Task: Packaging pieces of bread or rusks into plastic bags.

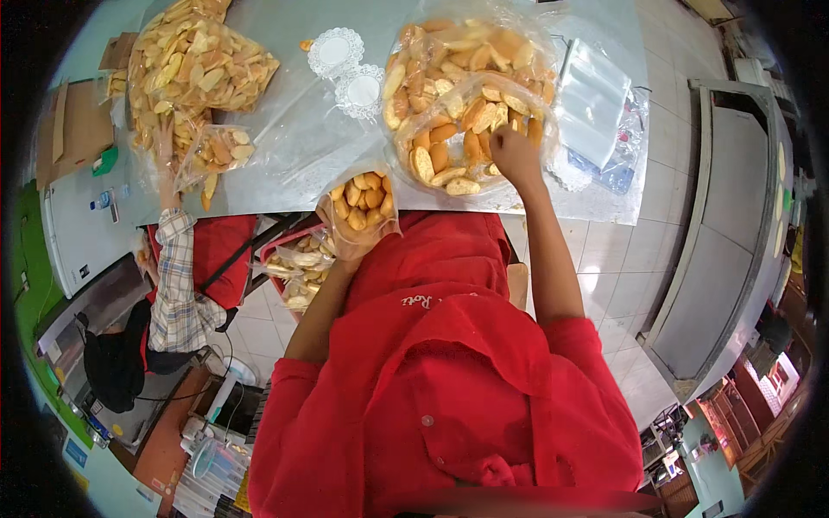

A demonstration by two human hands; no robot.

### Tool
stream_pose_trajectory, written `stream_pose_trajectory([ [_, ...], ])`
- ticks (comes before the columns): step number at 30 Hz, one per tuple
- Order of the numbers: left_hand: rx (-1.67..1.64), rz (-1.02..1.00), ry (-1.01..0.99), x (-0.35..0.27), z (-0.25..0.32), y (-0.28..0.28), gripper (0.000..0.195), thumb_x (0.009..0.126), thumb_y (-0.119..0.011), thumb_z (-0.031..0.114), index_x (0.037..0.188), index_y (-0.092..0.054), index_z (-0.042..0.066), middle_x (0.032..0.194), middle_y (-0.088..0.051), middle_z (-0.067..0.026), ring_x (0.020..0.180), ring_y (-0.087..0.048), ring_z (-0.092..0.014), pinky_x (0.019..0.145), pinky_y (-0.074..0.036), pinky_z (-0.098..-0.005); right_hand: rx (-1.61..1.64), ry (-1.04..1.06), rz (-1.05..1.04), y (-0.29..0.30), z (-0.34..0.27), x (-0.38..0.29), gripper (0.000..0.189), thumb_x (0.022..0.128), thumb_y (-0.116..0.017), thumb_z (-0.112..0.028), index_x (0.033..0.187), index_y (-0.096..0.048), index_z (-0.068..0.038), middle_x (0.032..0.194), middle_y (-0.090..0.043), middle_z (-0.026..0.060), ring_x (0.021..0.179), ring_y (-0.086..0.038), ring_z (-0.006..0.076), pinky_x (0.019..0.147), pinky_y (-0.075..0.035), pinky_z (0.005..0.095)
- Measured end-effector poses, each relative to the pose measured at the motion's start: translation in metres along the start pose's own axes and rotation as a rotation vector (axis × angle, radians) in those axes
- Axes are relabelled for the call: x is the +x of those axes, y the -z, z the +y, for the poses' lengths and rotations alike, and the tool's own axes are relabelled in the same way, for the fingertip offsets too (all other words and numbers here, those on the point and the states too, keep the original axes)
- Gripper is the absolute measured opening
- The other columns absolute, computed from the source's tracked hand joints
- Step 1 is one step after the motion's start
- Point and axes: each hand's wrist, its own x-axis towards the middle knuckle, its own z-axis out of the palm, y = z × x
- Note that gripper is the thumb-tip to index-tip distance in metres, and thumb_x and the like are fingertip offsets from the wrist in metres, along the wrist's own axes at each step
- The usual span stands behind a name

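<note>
My left hand (pixel 355 246) holds up a small clear plastic bag (pixel 396 223) at the table's front edge. Its mouth gapes upward, and toasted bread pieces (pixel 366 199) fill the inside. Over a large clear bag (pixel 414 133) of similar bread slices (pixel 479 113), my right hand (pixel 516 154) reaches in at the right side with curled fingers. Whether a slice is between those fingers is hidden by the back of the hand.
White paper doilies (pixel 335 53) lie on the metal-topped table (pixel 291 155). Flat clear bags (pixel 592 97) are stacked at right. A co-worker's hand (pixel 166 146) is at another big bread bag (pixel 201 65). A red crate (pixel 275 278) below holds filled bags (pixel 304 265).
</note>
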Motion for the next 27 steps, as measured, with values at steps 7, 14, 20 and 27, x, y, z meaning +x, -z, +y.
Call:
stream_pose_trajectory([
  [7, -0.006, 0.09, 0.026, -0.021, -0.024, -0.029, 0.1, 0.06, -0.09, 0.042, 0.138, -0.04, 0.003, 0.128, -0.045, -0.02, 0.117, -0.044, -0.039, 0.098, -0.037, -0.0556, -0.266, -0.076, 0.175, -0.102, 0.023, 0.011, 0.034, 0.087, -0.061, -0.026, 0.11, -0.056, -0.001, 0.109, -0.061, 0.0171, 0.099, -0.064, 0.0364, 0.075, -0.055, 0.0496],
  [14, 0.099, 0.024, -0.215, -0.026, -0.017, -0.03, 0.113, 0.063, -0.089, 0.045, 0.141, -0.023, -0.004, 0.128, -0.044, -0.0256, 0.113, -0.051, -0.042, 0.091, -0.045, -0.052, -0.139, 0.01, 0.261, -0.089, 0.026, 0.005, 0.036, 0.083, -0.07, -0.026, 0.106, -0.054, -0.003, 0.093, -0.067, 0.0185, 0.091, -0.065, 0.0371, 0.073, -0.052, 0.0493],
  [20, 0.119, -0.071, -0.072, -0.022, 0.0, -0.036, 0.117, 0.062, -0.087, 0.048, 0.143, -0.023, -0.005, 0.14, -0.034, -0.0293, 0.123, -0.039, -0.046, 0.103, -0.038, -0.0512, 0.746, 0.205, -0.182, 0.085, -0.065, -0.087, 0.034, 0.089, -0.07, -0.01, 0.12, -0.061, 0.0, 0.103, -0.069, 0.0065, 0.085, -0.062, 0.0119, 0.075, -0.05, 0.0271],
  [27, -0.069, -0.309, -0.129, 0.003, 0.046, -0.034, 0.104, 0.071, -0.081, 0.046, 0.144, -0.028, -0.005, 0.138, -0.038, -0.0282, 0.122, -0.041, -0.044, 0.104, -0.036, -0.0494, -0.116, 0.25, -0.412, 0.042, -0.082, -0.079, 0.029, 0.089, -0.066, -0.007, 0.118, -0.067, -0.002, 0.112, -0.07, 0.0066, 0.098, -0.066, 0.016, 0.082, -0.054, 0.0281],
])
